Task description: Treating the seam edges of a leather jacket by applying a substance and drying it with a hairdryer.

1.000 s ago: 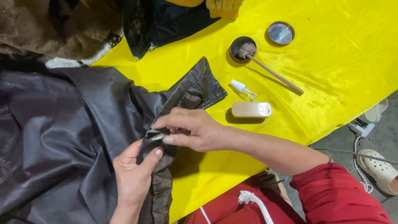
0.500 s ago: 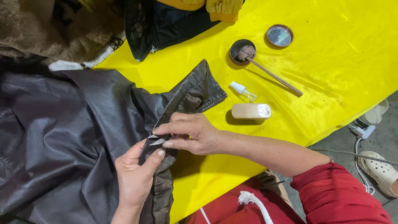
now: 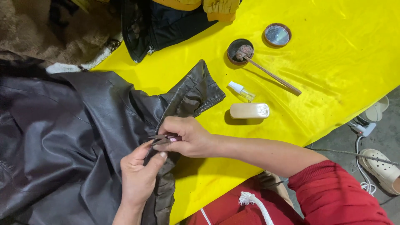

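A dark brown leather jacket [image 3: 62, 137] lies spread over the left of a yellow-covered table [image 3: 333, 62], one cuff [image 3: 200, 89] pointing toward the middle. My left hand [image 3: 139, 175] comes up from below and pinches the jacket's folded edge between thumb and fingers. My right hand [image 3: 187, 135] reaches in from the right in a red sleeve and grips small metal thread snips [image 3: 162, 138], their tips at the edge right above my left thumb. The seam under the fingers is hidden.
Right of the cuff lie a small clear vial [image 3: 241, 91] and a beige oblong block [image 3: 249, 111]. Farther back are a round tin with a brush [image 3: 240, 51] and its lid [image 3: 277, 35]. A black-and-yellow garment [image 3: 166, 21] and brown fleece [image 3: 41, 29] lie along the far edge. A white shoe [image 3: 383, 168] is on the floor.
Both hands stay at the same spot on the jacket edge; my right fingers have shifted slightly on the snips. Nothing else moved.
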